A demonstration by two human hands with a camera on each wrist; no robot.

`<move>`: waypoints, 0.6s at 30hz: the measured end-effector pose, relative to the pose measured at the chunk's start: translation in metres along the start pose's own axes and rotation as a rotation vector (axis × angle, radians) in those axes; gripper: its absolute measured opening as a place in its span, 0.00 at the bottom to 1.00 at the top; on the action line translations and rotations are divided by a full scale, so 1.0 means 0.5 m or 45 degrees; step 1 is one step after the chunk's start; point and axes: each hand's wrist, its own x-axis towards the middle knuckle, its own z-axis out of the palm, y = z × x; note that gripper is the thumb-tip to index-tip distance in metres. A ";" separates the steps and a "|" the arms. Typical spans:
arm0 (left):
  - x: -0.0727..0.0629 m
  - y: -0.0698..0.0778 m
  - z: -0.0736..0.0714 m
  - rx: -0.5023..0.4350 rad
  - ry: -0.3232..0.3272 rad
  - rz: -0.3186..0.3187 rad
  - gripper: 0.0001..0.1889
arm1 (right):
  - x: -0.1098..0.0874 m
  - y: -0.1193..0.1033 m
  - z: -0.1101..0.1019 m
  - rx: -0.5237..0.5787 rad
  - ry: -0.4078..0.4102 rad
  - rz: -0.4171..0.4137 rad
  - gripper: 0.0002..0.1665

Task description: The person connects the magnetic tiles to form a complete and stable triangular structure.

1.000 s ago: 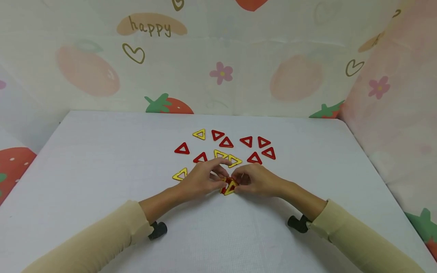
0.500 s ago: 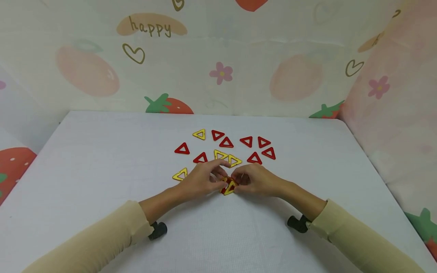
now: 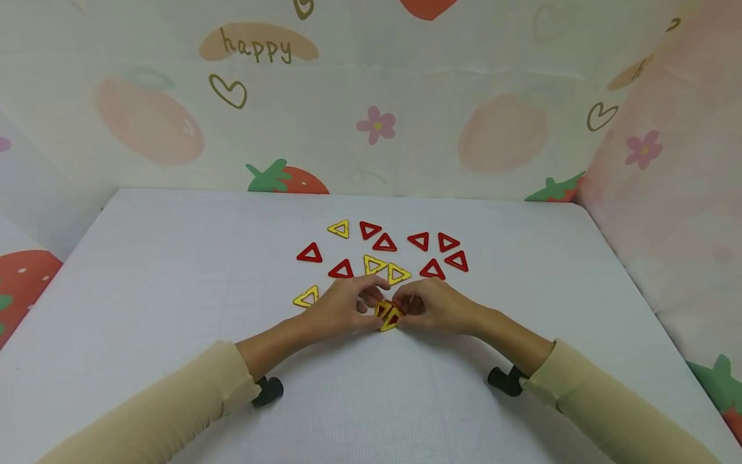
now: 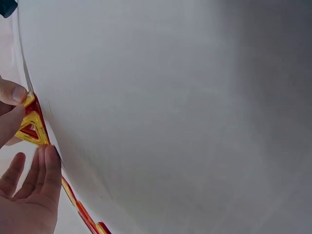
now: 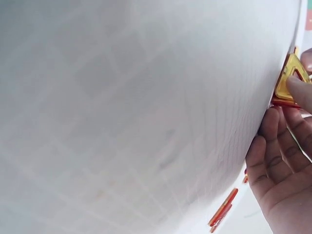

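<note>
Several triangular magnetic tiles, yellow and red, stand joined as a small structure point(image 3: 390, 318) on the table between my hands. My left hand point(image 3: 350, 304) holds its left side, the thumb low against a yellow tile and the index finger arched above. On the other side my right hand point(image 3: 438, 305) grips it between thumb and curled fingers. In the right wrist view my thumb lies on a yellow triangle tile point(image 5: 283, 90). The left wrist view has a yellow tile point(image 4: 43, 132) in front of a red one. The structure's far side is hidden by fingers.
Behind the hands, loose red triangle tiles point(image 3: 384, 243) and yellow triangle tiles point(image 3: 399, 274) lie flat on the white table point(image 3: 174, 258). One yellow tile point(image 3: 305, 297) lies beside my left hand, partly covered. A printed cloth point(image 3: 423, 84) hangs behind the table.
A second yellow tile now shows on the structure's left front, where red showed before. My left thumb has shifted slightly lower. The right hand and the loose tiles stay put.
</note>
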 end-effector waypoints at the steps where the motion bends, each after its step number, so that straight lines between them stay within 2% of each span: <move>1: 0.000 0.000 0.000 0.008 -0.003 -0.002 0.27 | 0.000 -0.001 0.000 0.002 -0.001 0.003 0.13; 18: -0.004 -0.003 -0.003 0.005 -0.028 0.027 0.26 | -0.004 -0.003 -0.006 0.001 -0.025 0.015 0.16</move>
